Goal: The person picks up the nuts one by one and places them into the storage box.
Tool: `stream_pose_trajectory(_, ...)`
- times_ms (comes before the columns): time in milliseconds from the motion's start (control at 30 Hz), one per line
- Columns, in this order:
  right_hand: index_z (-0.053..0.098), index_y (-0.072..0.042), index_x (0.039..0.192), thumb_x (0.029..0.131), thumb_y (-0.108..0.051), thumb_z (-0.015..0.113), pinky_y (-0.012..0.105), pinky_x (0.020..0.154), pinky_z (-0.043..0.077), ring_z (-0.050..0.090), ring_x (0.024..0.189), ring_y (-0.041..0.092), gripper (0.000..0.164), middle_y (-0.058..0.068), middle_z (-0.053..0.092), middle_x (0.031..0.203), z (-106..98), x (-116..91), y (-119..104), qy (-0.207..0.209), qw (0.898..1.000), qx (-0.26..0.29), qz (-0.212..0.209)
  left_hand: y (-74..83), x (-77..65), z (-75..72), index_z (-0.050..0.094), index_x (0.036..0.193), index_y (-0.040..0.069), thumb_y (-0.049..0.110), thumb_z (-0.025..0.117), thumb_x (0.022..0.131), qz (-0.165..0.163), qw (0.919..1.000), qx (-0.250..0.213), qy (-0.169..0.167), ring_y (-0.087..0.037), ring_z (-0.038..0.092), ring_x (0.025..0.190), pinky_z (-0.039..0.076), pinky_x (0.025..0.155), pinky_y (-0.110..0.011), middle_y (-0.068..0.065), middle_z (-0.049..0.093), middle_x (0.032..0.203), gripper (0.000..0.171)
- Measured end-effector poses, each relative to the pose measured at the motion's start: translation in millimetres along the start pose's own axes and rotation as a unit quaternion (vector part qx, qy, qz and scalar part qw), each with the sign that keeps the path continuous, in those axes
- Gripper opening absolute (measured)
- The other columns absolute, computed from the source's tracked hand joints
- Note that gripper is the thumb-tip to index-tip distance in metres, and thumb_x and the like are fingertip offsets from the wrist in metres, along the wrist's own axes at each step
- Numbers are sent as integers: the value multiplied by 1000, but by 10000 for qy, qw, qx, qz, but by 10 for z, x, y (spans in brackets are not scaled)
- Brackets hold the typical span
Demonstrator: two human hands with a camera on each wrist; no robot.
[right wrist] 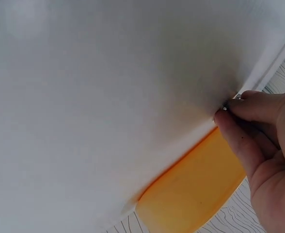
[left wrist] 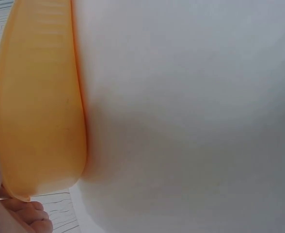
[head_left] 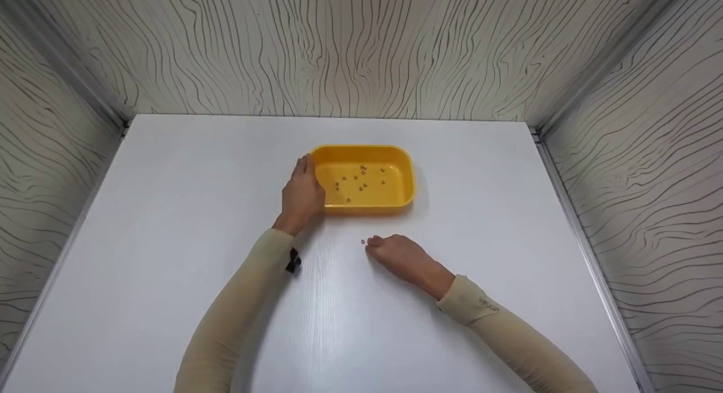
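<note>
A yellow plastic tub [head_left: 370, 208] sits on the white table, with several tiny shiny metal pieces [head_left: 355, 178] scattered over its floor. My left hand [head_left: 303, 192] grips the tub's left end; in the left wrist view its curled fingers [left wrist: 33, 216] show beyond the tub wall [left wrist: 40, 107]. In front of the tub, my right hand [head_left: 401, 258] is low at the tabletop, thumb and forefinger together. The right wrist view shows a small shiny metal piece [right wrist: 225, 105] pinched at those fingertips. Another metal piece [head_left: 362, 241] lies on the table just left of them.
The white table [head_left: 169, 240] runs back to a panel [head_left: 339, 48] with a wood-grain pattern. Similar panels stand at the left and right, with metal rails [head_left: 593, 269] along the sides. A small black object [head_left: 294, 261] shows at the left sleeve's cuff.
</note>
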State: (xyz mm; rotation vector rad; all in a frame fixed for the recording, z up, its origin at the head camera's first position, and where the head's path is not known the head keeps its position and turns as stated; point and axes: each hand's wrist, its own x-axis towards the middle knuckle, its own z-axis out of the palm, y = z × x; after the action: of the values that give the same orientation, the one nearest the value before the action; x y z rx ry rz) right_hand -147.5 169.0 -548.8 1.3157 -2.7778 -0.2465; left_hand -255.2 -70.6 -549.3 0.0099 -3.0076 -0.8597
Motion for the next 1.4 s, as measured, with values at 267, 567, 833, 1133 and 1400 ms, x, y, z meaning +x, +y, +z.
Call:
stream_pose_trajectory(267, 77, -9, 115, 95, -3, 72, 30, 68, 63, 75, 77, 18, 22, 4, 80, 104, -47, 39, 33, -177, 9993, 320, 58, -2, 10, 4, 23, 165, -2, 12, 45, 108, 232, 9995, -15, 209, -36, 44, 153, 44, 123, -49, -21, 35, 169, 63)
stream_pose_trajectory(567, 78, -10, 107, 93, -3, 75, 27, 64, 61, 75, 73, 17, 17, 3, 81, 95, -20, 80, 65, -43, 9998, 170, -126, -13, 19, 12, 21, 166, 0, 13, 44, 109, 172, 9997, -68, 138, -35, 38, 157, 38, 127, -48, -20, 32, 171, 63)
stream_pose_trajectory(833, 78, -10, 109, 92, -2, 75, 28, 65, 61, 75, 74, 16, 19, 3, 82, 98, 29, 37, 70, 75, 9997, 179, -128, -5, -3, 42, 21, 166, -1, 13, 41, 109, 261, 9996, -75, 113, -36, 40, 155, 40, 126, -49, -21, 33, 170, 62)
stream_pose_trajectory(1133, 78, -9, 113, 92, -4, 76, 28, 68, 64, 77, 77, 16, 21, 3, 82, 104, 30, 53, 60, 246, 9996, 42, -146, -17, 15, 2, 22, 166, 0, 12, 43, 108, 226, 9996, -38, 183, -36, 41, 155, 41, 125, -49, -20, 33, 170, 63)
stream_pose_trajectory(1400, 78, -9, 102, 94, -4, 74, 27, 62, 61, 76, 74, 16, 10, 2, 80, 89, 52, 51, 69, 352, 9987, 293, -212, -24, 14, 1, 21, 166, -2, 10, 44, 106, 241, 9997, -35, 76, -36, 41, 155, 43, 124, -48, -21, 33, 170, 65)
